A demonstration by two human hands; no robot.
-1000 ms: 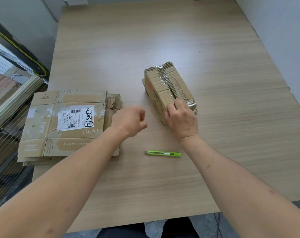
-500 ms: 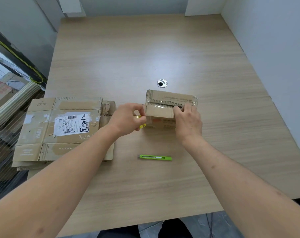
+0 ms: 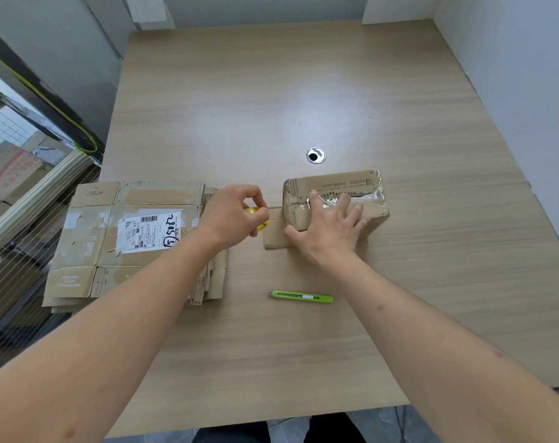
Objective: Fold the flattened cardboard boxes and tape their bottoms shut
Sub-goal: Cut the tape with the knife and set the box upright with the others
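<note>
Hands working tape onto a folded box

Fingers of the right hand are lying spread, pressing flat on the small brown folded cardboard box (its seam shining with clear tape) at mid-worktop. The left hand is pinching a yellow tape roll just beside it. A green utility knife is lying nearer; flattened cardboard boxes are sitting left.

Right hand flattened onto box; left hand drew back
</note>
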